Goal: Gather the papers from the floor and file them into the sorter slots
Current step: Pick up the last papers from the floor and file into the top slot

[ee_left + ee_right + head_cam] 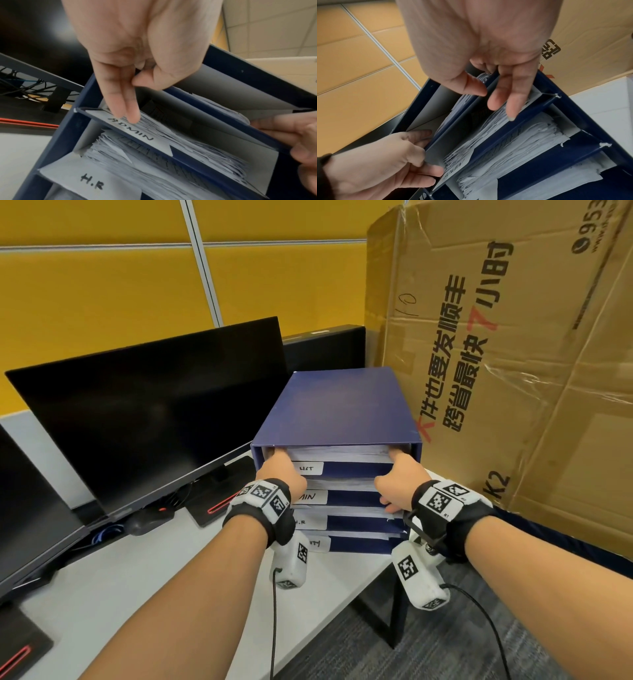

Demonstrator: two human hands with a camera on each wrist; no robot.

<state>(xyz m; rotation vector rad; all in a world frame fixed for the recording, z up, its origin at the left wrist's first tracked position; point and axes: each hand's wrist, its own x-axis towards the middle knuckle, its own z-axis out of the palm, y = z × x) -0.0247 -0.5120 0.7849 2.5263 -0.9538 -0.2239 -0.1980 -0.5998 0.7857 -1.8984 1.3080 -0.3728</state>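
A dark blue paper sorter stands on the white desk, its stacked slots filled with white papers. My left hand and right hand are at the two front corners of the top slot. Their upper fingers reach in against the stack of papers there. In the left wrist view my left hand has two straight fingers resting on the ADMIN label, above the H.R label. My right hand lies with thumb and straight fingers over the shelf lip. Neither hand grips anything.
A black monitor stands close on the sorter's left, and a second one is at the far left. A large cardboard box rises right beside the sorter. The desk ends near my right wrist, above grey carpet.
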